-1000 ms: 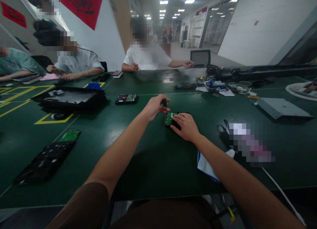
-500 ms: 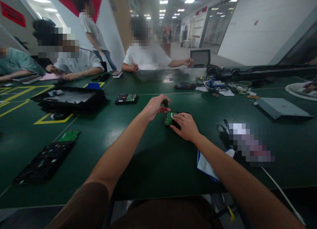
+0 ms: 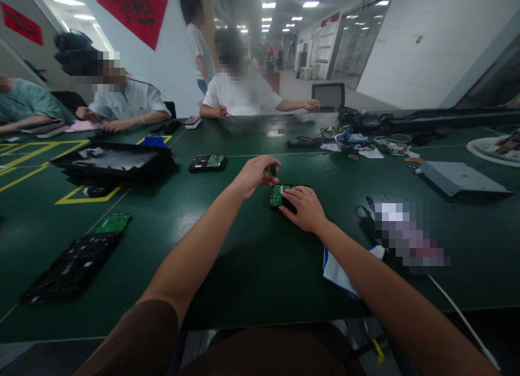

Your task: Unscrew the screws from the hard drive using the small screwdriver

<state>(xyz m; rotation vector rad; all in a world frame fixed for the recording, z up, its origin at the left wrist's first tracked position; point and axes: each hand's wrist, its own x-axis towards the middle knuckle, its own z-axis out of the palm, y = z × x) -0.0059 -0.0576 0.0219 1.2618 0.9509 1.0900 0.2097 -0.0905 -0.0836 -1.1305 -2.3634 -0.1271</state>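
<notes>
A hard drive (image 3: 278, 195) with a green circuit board facing up lies on the green table in front of me. My right hand (image 3: 304, 208) lies over its right part, fingers and thumb gripping it and hiding much of the board. At the drive's far left corner, my left hand (image 3: 255, 176) has its fingers curled round a screwdriver (image 3: 273, 171), of which only a bit of the dark and yellow handle shows. The tip is hidden behind the fingers, so contact with the drive cannot be made out.
Left stand another hard drive (image 3: 207, 163), a black tray (image 3: 162, 158) and black drives in a row (image 3: 77, 265). Right are a blue-edged white cloth (image 3: 341, 276), a blurred-out object (image 3: 410, 238), a grey metal case (image 3: 465, 178) and cables (image 3: 351, 137). People sit across the table.
My left fingers have turned slightly round the screwdriver handle, while the right hand and the drive stay put. A person in the background has walked to the right.
</notes>
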